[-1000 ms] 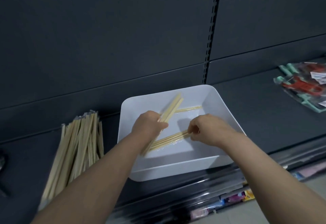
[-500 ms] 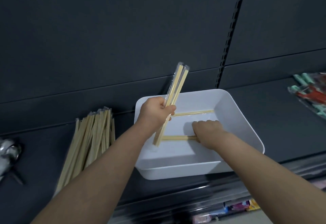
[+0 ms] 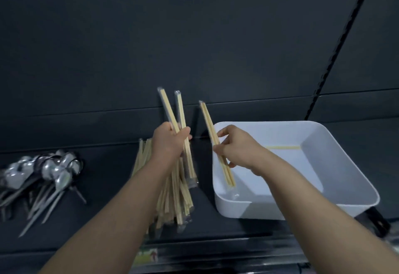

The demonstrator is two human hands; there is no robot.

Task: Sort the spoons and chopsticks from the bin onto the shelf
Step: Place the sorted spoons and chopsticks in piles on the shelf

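White bin near shelf edge, narrow gap to chopstick pile; left hand grips two wrapped pairs, fingers of the right hand pinch one pair (tips upward) over the bin.

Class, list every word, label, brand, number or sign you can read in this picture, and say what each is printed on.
No text here can be read.
Coloured tag on the shelf edge: too blurred to read.
Wrapped chopsticks in the left hand and wrapped pair in the right hand: no print shows on the clear sleeves.
White bin: no marking shows.
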